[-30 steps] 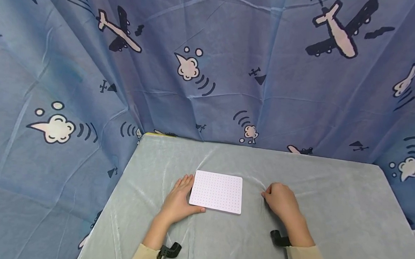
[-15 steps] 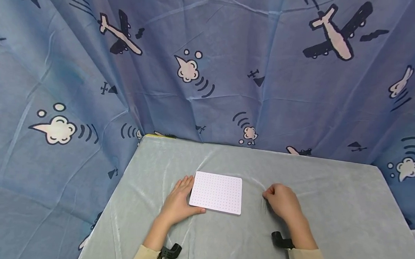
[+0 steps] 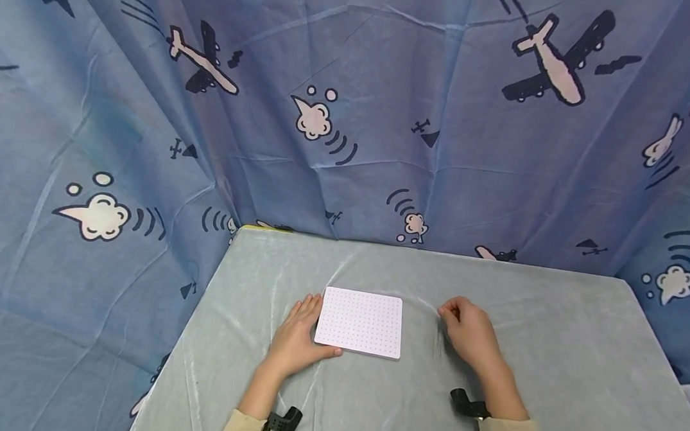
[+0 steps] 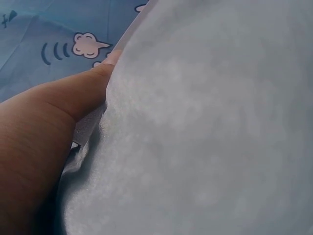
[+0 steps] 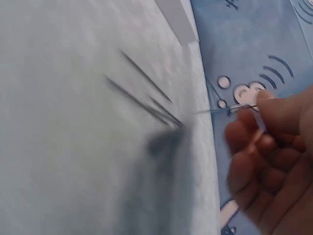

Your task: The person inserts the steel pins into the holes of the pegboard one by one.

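Observation:
A white rectangular board [image 3: 359, 322] with rows of small dots lies on the cloth. My left hand [image 3: 295, 344] rests at its near left corner, fingers straight along the left side and thumb on the near edge; the left wrist view shows the thumb [image 4: 93, 88] against the board's side. To the right of the board, my right hand [image 3: 472, 330] pinches a very thin, dark, needle-like piece [image 5: 243, 106] between thumb and forefinger, the other fingers curled. Several thin dark needle-like lines [image 5: 145, 76] show on the cloth below that hand.
Pale grey plush cloth [image 3: 576, 341] covers the table. A blue curtain [image 3: 372, 114] printed with planes and clouds hangs behind and on both sides. Each wrist wears a black camera, left camera [image 3: 284, 420] and right camera [image 3: 466, 404].
My right hand has risen a little from the thin pieces on the cloth, its fingertips now slightly farther up in the view. The left hand and the board stay in place.

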Demonstrator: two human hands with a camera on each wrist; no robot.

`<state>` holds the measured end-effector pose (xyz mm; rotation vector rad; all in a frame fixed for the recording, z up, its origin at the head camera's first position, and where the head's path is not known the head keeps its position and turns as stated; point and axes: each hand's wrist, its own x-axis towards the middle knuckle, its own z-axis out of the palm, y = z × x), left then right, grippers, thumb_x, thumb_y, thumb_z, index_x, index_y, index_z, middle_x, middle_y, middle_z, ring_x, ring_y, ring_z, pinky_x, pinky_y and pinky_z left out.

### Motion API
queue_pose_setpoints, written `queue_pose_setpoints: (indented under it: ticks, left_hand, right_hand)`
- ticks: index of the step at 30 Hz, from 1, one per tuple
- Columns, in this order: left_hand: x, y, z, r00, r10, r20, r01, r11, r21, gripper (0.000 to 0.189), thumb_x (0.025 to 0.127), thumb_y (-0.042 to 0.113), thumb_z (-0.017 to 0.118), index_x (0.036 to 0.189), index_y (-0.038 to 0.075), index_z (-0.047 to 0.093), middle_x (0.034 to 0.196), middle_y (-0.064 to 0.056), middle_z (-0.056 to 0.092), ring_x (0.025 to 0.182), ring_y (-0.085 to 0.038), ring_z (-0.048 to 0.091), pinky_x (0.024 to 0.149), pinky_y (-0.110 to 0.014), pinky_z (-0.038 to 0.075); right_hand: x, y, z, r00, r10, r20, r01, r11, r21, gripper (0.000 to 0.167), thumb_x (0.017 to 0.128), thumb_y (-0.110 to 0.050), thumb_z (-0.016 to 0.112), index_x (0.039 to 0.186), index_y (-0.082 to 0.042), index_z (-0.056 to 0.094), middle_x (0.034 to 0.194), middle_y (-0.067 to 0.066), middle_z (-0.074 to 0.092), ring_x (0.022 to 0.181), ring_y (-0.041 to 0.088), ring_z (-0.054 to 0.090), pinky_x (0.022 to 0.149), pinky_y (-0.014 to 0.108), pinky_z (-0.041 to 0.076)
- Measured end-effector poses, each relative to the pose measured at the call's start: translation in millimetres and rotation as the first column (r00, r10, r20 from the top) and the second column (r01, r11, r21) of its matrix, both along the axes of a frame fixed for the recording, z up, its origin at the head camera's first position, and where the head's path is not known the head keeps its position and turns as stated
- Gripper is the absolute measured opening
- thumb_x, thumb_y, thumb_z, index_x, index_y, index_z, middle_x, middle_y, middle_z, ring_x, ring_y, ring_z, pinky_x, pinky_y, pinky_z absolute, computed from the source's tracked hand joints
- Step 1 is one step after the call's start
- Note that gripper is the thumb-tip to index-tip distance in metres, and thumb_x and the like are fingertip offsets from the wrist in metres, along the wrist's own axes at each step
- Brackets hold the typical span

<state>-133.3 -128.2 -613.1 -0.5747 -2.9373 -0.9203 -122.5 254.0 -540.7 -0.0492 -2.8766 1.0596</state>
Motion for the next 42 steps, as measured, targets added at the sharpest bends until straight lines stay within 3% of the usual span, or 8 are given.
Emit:
queue_pose_setpoints:
  ticks: [7,16,21,29,42]
  left_hand:
    - [0.8,-1.2,-1.9,1.0,0.0,0.0,0.0,1.0,-0.014,0.127,0.073,0.067,0.094,0.167,0.0,0.041,0.172,-0.016,0.041,0.164,-0.029,0.029,0.138,-0.042,0.017]
    - [0.9,0.7,0.0,1.0,-0.005,0.004,0.005,1.0,-0.019,0.126,0.074,0.068,0.093,0.167,0.0,0.041,0.172,-0.016,0.04,0.164,-0.03,0.029,0.138,-0.043,0.017]
    - [0.3,1.3,1.0,1.0,-0.004,0.01,0.004,1.0,-0.027,0.127,0.074,0.069,0.092,0.167,0.0,0.04,0.173,-0.016,0.039,0.165,-0.029,0.028,0.138,-0.042,0.016]
    - [-1.2,1.8,1.1,1.0,-0.005,-0.001,0.005,1.0,-0.026,0.126,0.075,0.07,0.091,0.168,0.001,0.04,0.173,-0.016,0.04,0.164,-0.029,0.028,0.138,-0.042,0.017]
    - [0.6,-0.5,1.7,1.0,-0.007,0.024,0.008,0.999,-0.031,0.127,0.076,0.07,0.09,0.168,0.0,0.038,0.173,-0.016,0.038,0.165,-0.03,0.027,0.138,-0.042,0.015]
  right_hand:
    - [-0.2,-33,-13.0,0.987,-0.004,-0.161,-0.016,0.992,-0.125,0.008,0.107,-0.013,0.072,0.103,-0.006,0.071,0.083,0.001,0.067,0.073,0.015,0.059,0.06,0.026,0.05]
    - [-4.9,-66,-19.4,0.922,0.041,-0.386,-0.102,0.985,-0.139,0.01,0.097,-0.001,0.08,0.095,-0.007,0.073,0.078,-0.002,0.068,0.069,0.009,0.06,0.057,0.023,0.053]
    - [-5.9,-75,-20.5,0.913,0.083,-0.399,-0.132,0.986,-0.099,0.011,0.096,-0.001,0.082,0.094,-0.008,0.073,0.077,-0.004,0.067,0.068,0.007,0.058,0.056,0.024,0.052]
    - [-7.8,-82,-20.5,0.936,0.091,-0.34,-0.122,0.99,-0.072,0.008,0.099,-0.007,0.081,0.096,-0.01,0.074,0.081,-0.003,0.068,0.069,0.008,0.057,0.058,0.026,0.052]
    - [-10.5,-86,-24.7,0.945,0.132,-0.298,-0.149,0.988,-0.032,0.008,0.099,-0.01,0.082,0.096,-0.012,0.075,0.079,-0.005,0.065,0.066,0.008,0.052,0.056,0.026,0.046]
